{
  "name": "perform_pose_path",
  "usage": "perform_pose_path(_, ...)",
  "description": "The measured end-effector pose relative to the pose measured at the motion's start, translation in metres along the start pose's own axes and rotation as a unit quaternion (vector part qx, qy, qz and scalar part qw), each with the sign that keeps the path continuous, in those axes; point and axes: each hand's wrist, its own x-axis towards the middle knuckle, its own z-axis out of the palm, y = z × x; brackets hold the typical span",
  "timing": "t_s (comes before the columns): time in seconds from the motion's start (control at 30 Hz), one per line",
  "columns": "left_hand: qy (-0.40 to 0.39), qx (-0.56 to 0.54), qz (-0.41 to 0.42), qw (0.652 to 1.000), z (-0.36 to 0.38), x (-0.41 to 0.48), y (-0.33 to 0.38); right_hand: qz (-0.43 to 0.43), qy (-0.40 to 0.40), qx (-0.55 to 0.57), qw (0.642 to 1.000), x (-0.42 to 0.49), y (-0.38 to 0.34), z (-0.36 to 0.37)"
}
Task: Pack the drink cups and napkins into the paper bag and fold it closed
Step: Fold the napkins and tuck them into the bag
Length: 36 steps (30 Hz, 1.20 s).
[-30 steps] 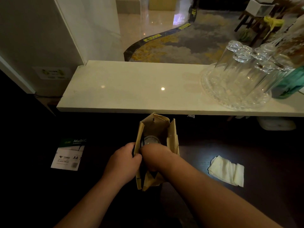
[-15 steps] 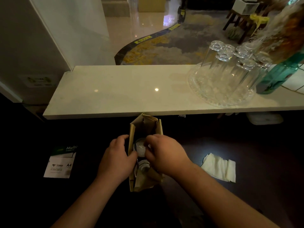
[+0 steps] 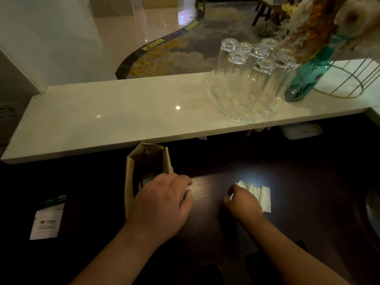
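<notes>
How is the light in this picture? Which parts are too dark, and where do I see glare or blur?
Head view: the marble counter is fairly lit, with two small glare spots. The dark table below is underexposed; only a bright patch falls around the napkins near the right hand. The left hand at the paper bag looks slightly motion-blurred, and the counter edge slants.

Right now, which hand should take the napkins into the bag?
Right. The right hand is already on the napkins, at their near-left edge. The left hand is at the open paper bag, placed to steady it.
</notes>
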Motion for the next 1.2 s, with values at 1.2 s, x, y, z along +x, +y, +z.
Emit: perform_pose_path(1.2, -0.166, -0.111, -0.243, 0.949, 0.206, -0.061, 0.003, -0.182, -0.099, 0.082, 0.975, -0.044, 0.036, 0.036)
